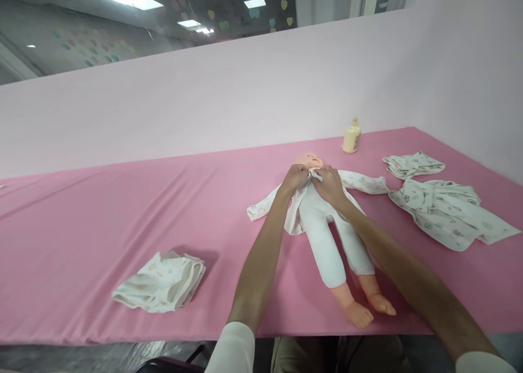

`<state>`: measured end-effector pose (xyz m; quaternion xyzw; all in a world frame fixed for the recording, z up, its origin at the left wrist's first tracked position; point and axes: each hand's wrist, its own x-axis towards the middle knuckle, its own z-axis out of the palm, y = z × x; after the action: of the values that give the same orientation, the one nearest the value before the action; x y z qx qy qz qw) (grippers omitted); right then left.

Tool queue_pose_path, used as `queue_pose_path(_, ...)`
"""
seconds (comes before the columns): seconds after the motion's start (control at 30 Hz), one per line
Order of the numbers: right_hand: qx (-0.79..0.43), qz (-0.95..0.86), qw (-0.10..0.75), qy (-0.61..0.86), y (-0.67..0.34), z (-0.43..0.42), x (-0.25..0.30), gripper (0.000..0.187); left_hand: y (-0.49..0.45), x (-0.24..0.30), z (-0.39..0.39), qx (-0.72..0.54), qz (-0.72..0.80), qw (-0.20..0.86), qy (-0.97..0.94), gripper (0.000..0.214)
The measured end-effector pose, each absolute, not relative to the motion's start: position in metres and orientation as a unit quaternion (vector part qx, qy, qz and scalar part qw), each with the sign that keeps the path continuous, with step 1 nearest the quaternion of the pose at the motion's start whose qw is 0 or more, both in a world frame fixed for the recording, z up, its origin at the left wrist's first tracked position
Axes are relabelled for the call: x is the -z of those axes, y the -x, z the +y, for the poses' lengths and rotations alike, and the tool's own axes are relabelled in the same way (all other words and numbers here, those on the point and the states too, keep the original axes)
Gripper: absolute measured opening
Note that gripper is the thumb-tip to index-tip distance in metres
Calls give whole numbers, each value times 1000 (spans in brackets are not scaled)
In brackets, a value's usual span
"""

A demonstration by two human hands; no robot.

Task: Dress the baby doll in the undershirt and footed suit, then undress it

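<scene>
A baby doll (318,215) lies on its back, its head toward the wall and its bare feet toward me. White leggings cover its legs, and a printed white baby shirt (295,215) hangs partly open at the front, its sleeves spread to both sides. At the chest just below the chin, my left hand (297,178) is closed on the shirt's front edge. Close beside it, my right hand (328,184) pinches the shirt's front too. The fingertips of both hands are partly hidden by the hands themselves and the bunched cloth.
On the pink table cover (163,209), a folded printed cloth (161,281) lies at the front left. A cream pump bottle (352,136) stands by the wall. To the right are another folded cloth (413,165) and a loosely spread printed garment (449,209).
</scene>
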<state>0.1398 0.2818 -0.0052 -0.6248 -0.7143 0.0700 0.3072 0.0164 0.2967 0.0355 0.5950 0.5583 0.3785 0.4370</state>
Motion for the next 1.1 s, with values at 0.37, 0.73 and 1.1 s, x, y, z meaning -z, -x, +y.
queue_pose_path(0.37,35,-730,240,639,-144,250,-14,21,-4,-33,260,-182,642,132,-733,24)
queue_pose_path(0.73,-7,-724,184,665,-152,249,-18,17,-33,-8,246,-244,649,56,-718,29)
queue_pose_path(1.1,-152,-707,273,634,-163,259,-33,31,-31,-15,254,-319,637,149,-686,15)
